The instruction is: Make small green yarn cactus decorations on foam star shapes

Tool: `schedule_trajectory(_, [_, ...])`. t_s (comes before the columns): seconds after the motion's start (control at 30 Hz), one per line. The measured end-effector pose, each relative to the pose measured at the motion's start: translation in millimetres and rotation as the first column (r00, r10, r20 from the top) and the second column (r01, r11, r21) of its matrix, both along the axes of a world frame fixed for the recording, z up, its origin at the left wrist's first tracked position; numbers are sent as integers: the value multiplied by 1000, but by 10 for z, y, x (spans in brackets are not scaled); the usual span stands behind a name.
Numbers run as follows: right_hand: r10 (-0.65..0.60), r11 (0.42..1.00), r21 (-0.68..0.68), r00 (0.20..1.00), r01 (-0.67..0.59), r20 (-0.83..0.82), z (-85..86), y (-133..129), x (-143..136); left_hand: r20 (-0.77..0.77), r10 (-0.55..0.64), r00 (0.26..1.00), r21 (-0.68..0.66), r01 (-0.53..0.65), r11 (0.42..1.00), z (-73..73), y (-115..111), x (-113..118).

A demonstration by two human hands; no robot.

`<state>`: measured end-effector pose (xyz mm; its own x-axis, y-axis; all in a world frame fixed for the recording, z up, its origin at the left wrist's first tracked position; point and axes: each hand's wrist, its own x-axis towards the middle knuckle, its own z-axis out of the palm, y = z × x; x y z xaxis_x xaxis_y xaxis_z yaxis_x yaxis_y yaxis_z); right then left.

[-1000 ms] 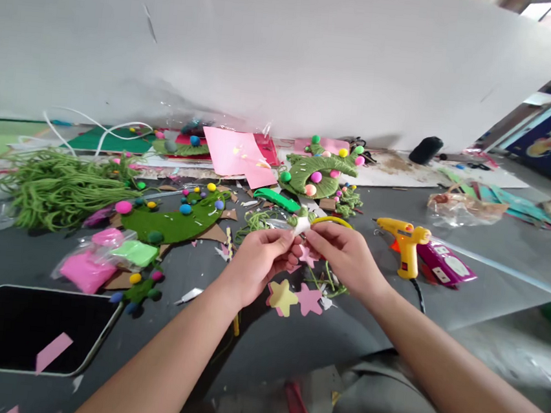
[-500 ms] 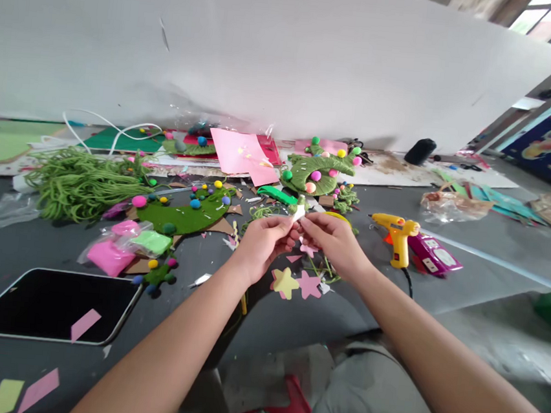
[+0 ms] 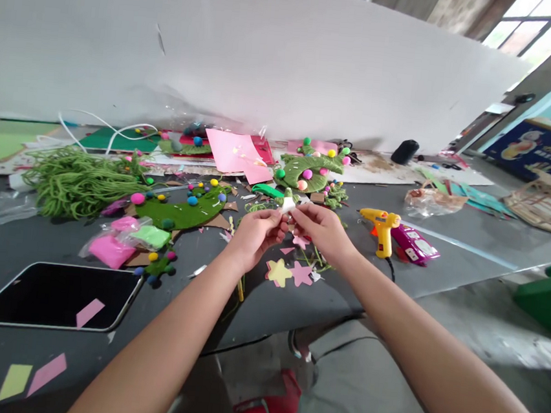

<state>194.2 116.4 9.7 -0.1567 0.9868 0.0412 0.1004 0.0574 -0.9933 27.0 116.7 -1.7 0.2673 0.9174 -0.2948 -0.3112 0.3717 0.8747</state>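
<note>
Both hands meet over the middle of the dark table, pinching a small white piece with green yarn at its top (image 3: 287, 202). My left hand (image 3: 257, 234) grips it from the left with thumb and curled fingers. From the right, my right hand (image 3: 320, 231) closes thumb and forefinger on its edge. Its lower part is hidden behind the fingers. Just below lie a yellow paper star (image 3: 279, 272) and a pink paper star (image 3: 301, 274). Behind the hands are a green craft knife (image 3: 268, 191) and a green yarn-wrapped shape with pompoms (image 3: 308, 174).
A yellow glue gun (image 3: 383, 226) stands at the right beside a purple power strip (image 3: 415, 244). At left are a green yarn bundle (image 3: 80, 181), a green crescent with pompoms (image 3: 182, 214), bags of pink clay (image 3: 111, 251) and a tablet (image 3: 57, 296). A white board (image 3: 270, 57) rises behind.
The view has turned slightly right, so most things sit further left in the picture. Both hands stay together on the small white and green piece.
</note>
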Motion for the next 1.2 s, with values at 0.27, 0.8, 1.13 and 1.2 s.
schedule_trajectory(0.27, [-14,1000,-7,1000,14,-9,31,2,9,48,107,993,98,-111,989,-18,-19,77])
schedule_trajectory(0.8, [-44,999,-23,998,45,46,33,28,26,-105,192,976,310,-151,939,-85,-48,94])
schedule_trajectory(1.13, [-60,998,35,992,57,115,88,34,70,-243,182,953,386,-78,919,-98,-61,135])
schedule_trajectory(1.2, [-79,995,66,987,70,138,120,19,64,-299,172,939,408,-37,912,-89,-64,110])
